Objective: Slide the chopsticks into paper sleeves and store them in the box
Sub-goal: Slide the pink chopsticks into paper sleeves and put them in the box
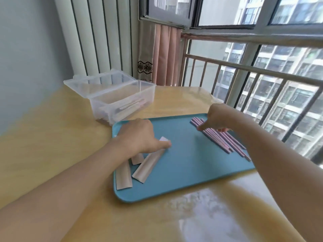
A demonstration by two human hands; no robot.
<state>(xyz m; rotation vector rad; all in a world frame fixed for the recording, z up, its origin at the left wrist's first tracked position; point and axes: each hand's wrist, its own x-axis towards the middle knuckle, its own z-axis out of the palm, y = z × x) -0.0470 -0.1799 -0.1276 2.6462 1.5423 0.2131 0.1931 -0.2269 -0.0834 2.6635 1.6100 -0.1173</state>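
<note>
Left hand point(139, 135) on sleeves point(147, 165), right hand point(218, 117) on chopsticks point(222, 138).

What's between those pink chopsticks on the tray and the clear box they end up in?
Nothing visible blocks the way. The chopsticks lie on the blue tray under the right hand; the clear plastic box stands beyond the tray's far left corner, lid open. Only bare tray and table lie between.
</note>
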